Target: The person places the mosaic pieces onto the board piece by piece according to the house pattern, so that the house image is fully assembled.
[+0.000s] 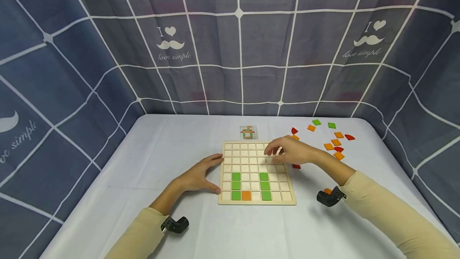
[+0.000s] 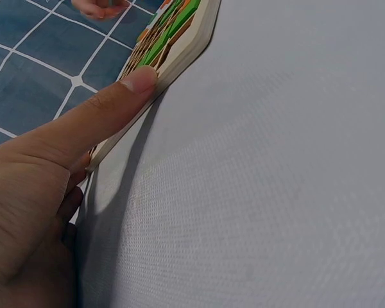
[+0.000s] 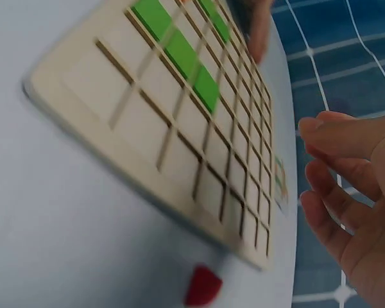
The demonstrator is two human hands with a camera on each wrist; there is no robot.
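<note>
Bent at the knuckles, my right hand (image 1: pixel 289 151) hangs over the 1 o'clock corner of the board (image 1: pixel 256 203), thumb near the fingertips. That wrist's view is blurry, so I cannot tell if a small piece sits between them. Most of the board lies at 8 o'clock from this hand. My left hand (image 1: pixel 201 173) touches the board's 9 o'clock edge, with its thumb and fingers spread apart. In the left wrist view, that thumb lies straight on the rim.

The board looks as wide as it is tall, so it has no long way. Two rows of green squares (image 1: pixel 236 186) run on it from 12 toward 6, three in each. One orange square (image 1: pixel 246 196) sits at 3 o'clock from the bottom green one on the left.

My right hand is the nearer one to the loose orange squares (image 1: pixel 336 142), which lie around 2 to 3 o'clock from it. Loose green squares (image 1: pixel 332 125) lie there too. One red piece (image 3: pixel 204 285), rounded on one side, lies just beside the board. The board looks like pale wood with thin brown lines. All the pieces look flat. Under them is a white cloth (image 1: pixel 179 131) with a fine weave.
</note>
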